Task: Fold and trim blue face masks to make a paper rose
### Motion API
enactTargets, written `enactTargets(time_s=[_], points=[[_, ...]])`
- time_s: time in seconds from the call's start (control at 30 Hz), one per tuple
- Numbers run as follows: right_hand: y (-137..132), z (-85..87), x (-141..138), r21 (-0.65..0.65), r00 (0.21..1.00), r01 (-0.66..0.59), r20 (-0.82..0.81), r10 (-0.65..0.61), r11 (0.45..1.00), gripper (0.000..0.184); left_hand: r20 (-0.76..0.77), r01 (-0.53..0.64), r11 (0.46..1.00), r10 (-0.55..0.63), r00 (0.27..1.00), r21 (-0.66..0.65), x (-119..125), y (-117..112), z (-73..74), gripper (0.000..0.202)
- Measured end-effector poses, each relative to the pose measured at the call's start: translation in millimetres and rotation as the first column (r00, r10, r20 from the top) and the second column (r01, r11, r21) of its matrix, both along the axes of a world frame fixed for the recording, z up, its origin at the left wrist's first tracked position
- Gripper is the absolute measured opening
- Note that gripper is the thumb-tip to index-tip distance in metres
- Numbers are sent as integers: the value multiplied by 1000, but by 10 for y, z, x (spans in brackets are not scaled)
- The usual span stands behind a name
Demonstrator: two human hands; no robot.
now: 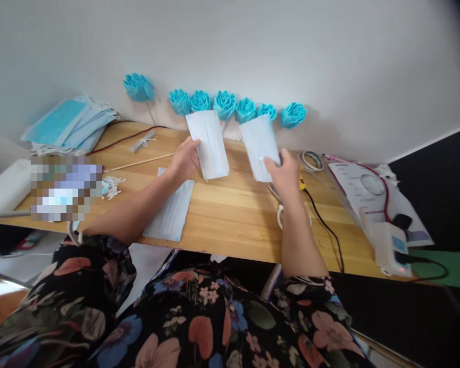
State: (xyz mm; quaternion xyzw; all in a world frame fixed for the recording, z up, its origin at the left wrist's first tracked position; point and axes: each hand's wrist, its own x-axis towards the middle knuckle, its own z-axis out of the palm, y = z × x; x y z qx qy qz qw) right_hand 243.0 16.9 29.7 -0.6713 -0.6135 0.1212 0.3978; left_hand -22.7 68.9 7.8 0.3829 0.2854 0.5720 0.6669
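Ok so, view from my end, nearest stuff first. Floral sleeves at the bottom, then the near edge of the wooden table (233,220). A third pale sheet (170,209) lies flat there, under the left forearm and poking a bit over the edge. Scissors (278,202) sit just under the right wrist, and a black cable (325,225) runs past them toward a white box (391,248) with a red light, near right.

Mid-table are the hands. The left hand (184,161) is pinched closed on the lower edge of the left sheet (209,145). The right hand (285,174) is closed on the bottom corner of the right sheet (258,145). Both sheets are held up off the table, side by side but apart. They're thin, whitish-blue rectangles, flat and a bit floppy, not folded or rolled at all. They look like layers peeled from a face mask.

Further back on the left there's a thin wooden stick (141,162), some white scraps (113,186), and a stack of blue masks (67,125) far left.

Against the wall stand seven blue roses (224,104), all fully shaped. So my read is that a good batch is done, and the two sheets in hand are raw material nowhere near flower shape. Plenty of masks are left in the stack.
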Motion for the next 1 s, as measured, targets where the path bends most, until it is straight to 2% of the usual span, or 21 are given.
enactTargets(time_s=[0.03, 0.1, 0.17, 0.23, 0.3, 0.47, 0.53, 0.6, 0.67, 0.73, 0.8, 0.9, 1.0], points=[[-9, 42, 12, 91, 990, -24, -138, 37, 996, 30, 11, -8, 1000, 8, 1000, 1, 8, -6, -9, 31], [-40, 131, -32, 227, 920, -104, -348, 181, 968, 38, 25, -11, 1000, 11, 1000, 10, 34, -36, -20, 32], [-75, 194, -154, 275, 834, -210, -451, 319, 938, 45, 26, 25, 1000, -25, 999, -7, 73, -92, -14, 34], [-90, 198, -307, 248, 779, -295, -497, 383, 923, 48, 28, 78, 997, -77, 997, -20, 119, -161, 10, 36], [-75, 134, -447, 173, 766, -353, -511, 390, 919, 48, 34, 136, 990, -136, 990, -25, 165, -221, 44, 38], [-9, -101, -620, 48, 851, -335, -413, 324, 941, 47, 39, 310, 950, -310, 950, -18, 225, -263, 71, 54], [-14, -139, -635, 37, 888, -314, -344, 307, 949, 47, 2, 281, 959, -281, 960, 22, 230, -254, 29, 58], [-27, -151, -634, 36, 906, -305, -295, 302, 952, 55, -49, 194, 978, -191, 980, 77, 234, -244, -36, 60], [-35, -161, -625, 38, 882, -348, -324, 341, 937, 70, -93, 123, 986, -112, 989, 114, 241, -241, -95, 61], [-39, -173, -614, 24, 814, -430, -423, 399, 903, 77, -130, 103, 987, -86, 988, 125, 246, -250, -113, 56], [-51, -167, -603, 8, 761, -467, -505, 407, 884, 67, -170, 108, 985, -84, 982, 137, 240, -276, -73, 48], [-92, -106, -579, 47, 772, -407, -516, 371, 912, 47, -250, 102, 971, -45, 967, 218, 213, -337, 61, 40], [-141, -62, -552, 96, 775, -385, -507, 378, 918, 41, -339, 124, 943, -13, 941, 308, 197, -375, 144, 38]])
